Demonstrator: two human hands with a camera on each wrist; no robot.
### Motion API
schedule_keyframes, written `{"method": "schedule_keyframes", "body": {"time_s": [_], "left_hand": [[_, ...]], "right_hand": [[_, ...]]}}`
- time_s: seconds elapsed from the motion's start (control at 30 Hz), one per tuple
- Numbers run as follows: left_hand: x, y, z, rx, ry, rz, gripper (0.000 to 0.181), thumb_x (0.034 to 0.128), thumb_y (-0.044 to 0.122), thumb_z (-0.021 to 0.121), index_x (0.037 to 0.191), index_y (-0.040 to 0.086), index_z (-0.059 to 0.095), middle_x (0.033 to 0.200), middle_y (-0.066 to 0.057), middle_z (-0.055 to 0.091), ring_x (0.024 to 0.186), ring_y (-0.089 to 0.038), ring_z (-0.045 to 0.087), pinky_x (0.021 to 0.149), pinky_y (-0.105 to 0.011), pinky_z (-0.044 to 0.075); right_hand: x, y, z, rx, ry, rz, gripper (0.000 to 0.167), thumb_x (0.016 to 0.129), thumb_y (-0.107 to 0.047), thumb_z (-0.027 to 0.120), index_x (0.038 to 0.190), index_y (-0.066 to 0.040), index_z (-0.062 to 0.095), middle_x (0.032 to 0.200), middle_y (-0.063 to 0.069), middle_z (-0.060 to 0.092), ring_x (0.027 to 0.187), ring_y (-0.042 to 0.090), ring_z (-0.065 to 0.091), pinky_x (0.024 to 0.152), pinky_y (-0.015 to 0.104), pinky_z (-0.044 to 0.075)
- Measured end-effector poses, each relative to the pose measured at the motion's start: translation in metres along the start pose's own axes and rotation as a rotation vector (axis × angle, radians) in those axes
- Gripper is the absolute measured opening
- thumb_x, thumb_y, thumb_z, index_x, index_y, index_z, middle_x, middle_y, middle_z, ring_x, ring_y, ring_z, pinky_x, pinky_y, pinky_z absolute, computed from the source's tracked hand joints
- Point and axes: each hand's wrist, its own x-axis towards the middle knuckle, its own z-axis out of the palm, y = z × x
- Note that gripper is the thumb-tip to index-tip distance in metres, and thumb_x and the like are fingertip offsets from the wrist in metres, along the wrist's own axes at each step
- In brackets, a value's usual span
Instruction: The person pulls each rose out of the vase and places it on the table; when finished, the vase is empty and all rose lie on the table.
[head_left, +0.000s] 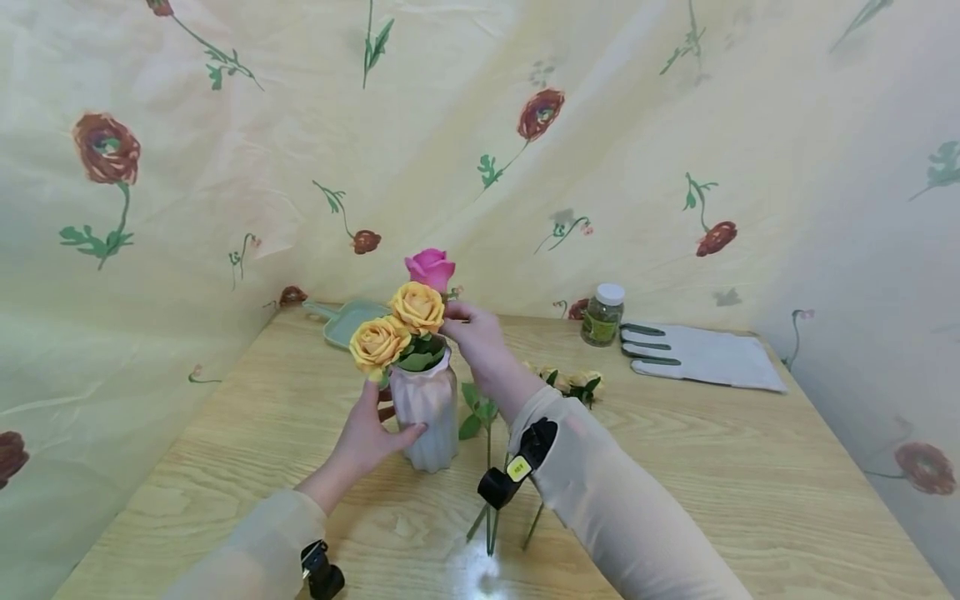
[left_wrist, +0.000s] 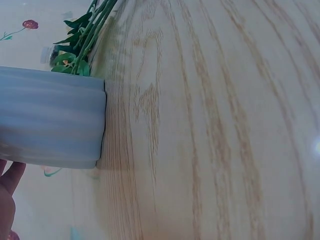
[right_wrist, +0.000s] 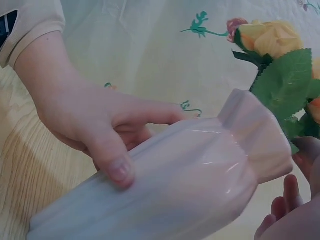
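Your left hand (head_left: 371,437) grips the white ceramic vase with the ridged, faceted sides (head_left: 426,417), its thumb laid across the front and its fingers round the far side. The vase stands on the pale wood-grain desk (head_left: 675,492), in front of you and a little left of centre. Two large yellow-orange artificial roses (head_left: 397,327) rise above its mouth and lean to your left, with broad dark green leaves (head_left: 422,358) beneath them at the rim. A bright pink rose (head_left: 431,268) shows just behind and above them.

Your right hand (head_left: 476,337) is raised at the right of the vase's mouth, its fingers bent and close against the blooms and leaves; you cannot tell from these views whether they pinch a stem.

Just right of the vase, long green leafy stems (head_left: 489,442) lie on the desk, partly under your right forearm, and a cluster of small pale yellow flowers (head_left: 577,385) lies beyond that arm. Farther back are a clear glass jar with a white lid (head_left: 602,323), a flat whitish glove with dark green strips (head_left: 705,357), and, behind the roses, a light green tray with a handle (head_left: 343,327).
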Motion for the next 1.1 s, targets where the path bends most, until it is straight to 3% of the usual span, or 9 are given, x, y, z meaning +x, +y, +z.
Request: {"method": "schedule_keyframes", "body": {"time_s": [0.2, 0.6, 0.93, 1.1], "left_hand": [[0.000, 0.000, 0.000, 0.003, 0.001, -0.005, 0.085, 0.0715, 0.005, 0.080, 0.137, 0.010, 0.027, 0.117, -0.016, 0.051, 0.102, -0.035, 0.052, 0.085, -0.050, 0.050], [0.000, -0.001, -0.001, 0.011, -0.018, -0.037, 0.085, 0.0732, 0.008, 0.080, 0.139, 0.010, 0.025, 0.120, -0.018, 0.048, 0.105, -0.036, 0.050, 0.087, -0.049, 0.050], [0.001, -0.001, -0.002, 0.034, -0.018, -0.046, 0.086, 0.0738, 0.010, 0.079, 0.140, 0.008, 0.025, 0.121, -0.017, 0.048, 0.105, -0.035, 0.051, 0.087, -0.048, 0.050], [0.000, 0.000, -0.001, 0.026, -0.022, -0.039, 0.085, 0.0743, 0.009, 0.079, 0.140, 0.007, 0.025, 0.122, -0.018, 0.047, 0.105, -0.034, 0.051, 0.087, -0.049, 0.050]], "right_hand": [[0.000, -0.012, -0.007, 0.068, 0.050, -0.035, 0.012, 0.090, -0.009, 0.060, 0.098, -0.001, 0.063, 0.094, 0.000, 0.060, 0.091, 0.015, 0.054, 0.070, 0.030, 0.037], [0.000, -0.029, -0.021, 0.282, 0.108, -0.105, 0.004, 0.091, -0.004, 0.059, 0.095, -0.002, 0.060, 0.086, -0.001, 0.067, 0.082, 0.013, 0.061, 0.071, 0.024, 0.048], [-0.001, -0.037, -0.034, 0.378, 0.187, -0.104, 0.004, 0.092, -0.007, 0.060, 0.094, -0.005, 0.057, 0.086, 0.002, 0.065, 0.080, 0.014, 0.063, 0.081, 0.031, 0.051], [-0.003, -0.043, -0.040, 0.441, 0.224, -0.153, 0.005, 0.092, -0.007, 0.060, 0.095, -0.003, 0.058, 0.088, 0.006, 0.063, 0.080, 0.017, 0.064, 0.081, 0.032, 0.053]]}}
